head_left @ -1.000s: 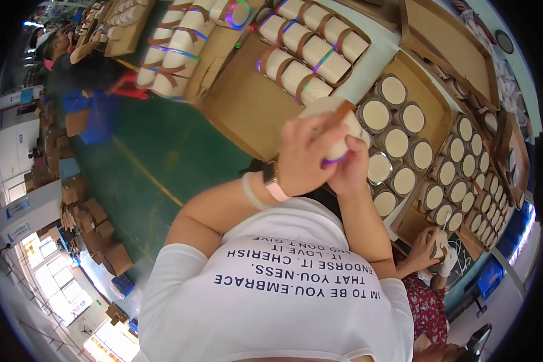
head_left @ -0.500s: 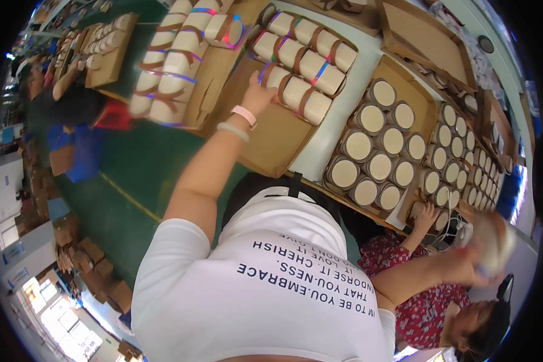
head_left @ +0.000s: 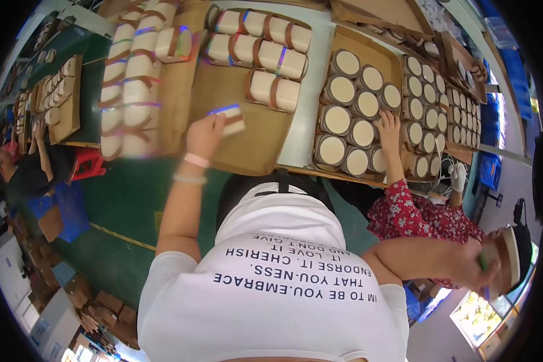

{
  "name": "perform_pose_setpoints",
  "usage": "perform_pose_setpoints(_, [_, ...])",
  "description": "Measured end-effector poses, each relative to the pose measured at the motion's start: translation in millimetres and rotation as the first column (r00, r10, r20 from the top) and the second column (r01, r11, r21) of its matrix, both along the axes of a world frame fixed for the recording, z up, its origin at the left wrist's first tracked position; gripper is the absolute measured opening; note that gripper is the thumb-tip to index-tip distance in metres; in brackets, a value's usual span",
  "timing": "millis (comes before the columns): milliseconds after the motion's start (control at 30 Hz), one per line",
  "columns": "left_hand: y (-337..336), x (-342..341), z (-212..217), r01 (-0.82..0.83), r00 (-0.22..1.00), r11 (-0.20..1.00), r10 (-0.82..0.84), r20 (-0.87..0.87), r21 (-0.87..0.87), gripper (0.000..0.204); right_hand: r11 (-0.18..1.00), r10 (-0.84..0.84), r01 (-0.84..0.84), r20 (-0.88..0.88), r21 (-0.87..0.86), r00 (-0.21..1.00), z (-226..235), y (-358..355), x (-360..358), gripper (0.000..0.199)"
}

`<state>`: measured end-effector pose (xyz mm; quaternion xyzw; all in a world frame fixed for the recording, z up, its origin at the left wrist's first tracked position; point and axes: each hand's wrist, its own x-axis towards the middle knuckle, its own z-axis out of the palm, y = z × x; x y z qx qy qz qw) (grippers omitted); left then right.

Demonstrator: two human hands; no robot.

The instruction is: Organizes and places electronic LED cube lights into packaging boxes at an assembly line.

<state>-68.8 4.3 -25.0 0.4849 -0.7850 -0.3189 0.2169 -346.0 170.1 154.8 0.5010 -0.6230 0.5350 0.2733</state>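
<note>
My left hand (head_left: 205, 137) is closed around one end of a cream cylinder (head_left: 234, 123) with a brown strap and a blue gleam along its edge. It is raised over the bare near-left part of a shallow cardboard tray (head_left: 241, 155). In that tray, similar strapped cream cylinders (head_left: 271, 90) lie on their sides in rows. Far out to the right, my right hand (head_left: 479, 268) is smeared by motion. Its fingers curl on a blurred cream-and-brown round thing (head_left: 510, 260), whose kind I cannot make out.
More strapped cylinders (head_left: 140, 90) lie to the left. On the right, a carton (head_left: 323, 66) holds upright pieces with round cream tops; a co-worker's hand (head_left: 390, 125) touches them. Further cartons stand beyond. Another person (head_left: 27, 175) works at far left, near a red stool (head_left: 87, 163).
My left hand has closed on a cylinder from the nearest row and drawn it toward me. The view has shifted. The co-worker's hand has moved onto the nearer carton.
</note>
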Motion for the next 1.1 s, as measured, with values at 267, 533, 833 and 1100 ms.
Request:
perform_pose_setpoints(267, [11.5, -9.5, -24.1, 0.184, 0.98, 0.96, -0.162, 0.117, -0.211, 0.037, 0.83, 0.32, -0.316, 0.072, 0.46, 0.945, -31.4, 46.6, 21.5, 0.091])
perform_pose_setpoints(533, [36.1, -18.6, -54.4, 0.058, 0.998, 0.978, -0.061, 0.011, 0.201, 0.081, 0.675, 0.208, -0.59, 0.652, 0.444, 0.729, -80.8, 43.4, 15.8, 0.096])
perform_pose_setpoints(833, [80.3, -59.8, 22.3, -0.076, 0.635, 0.779, 0.519, -0.572, 0.623, 0.07, 0.821, 0.026, -0.571, 0.999, 0.004, 0.043, -100.7, -33.3, -120.1, 0.074])
perform_pose_setpoints(1100, [82.6, -128.5, 93.0, 0.686, -0.393, 0.491, 0.871, -0.294, 0.536, 0.06, 0.146, -0.101, 0.006, 0.009, 0.989, 0.995, -150.6, -194.1, -275.8, 0.088])
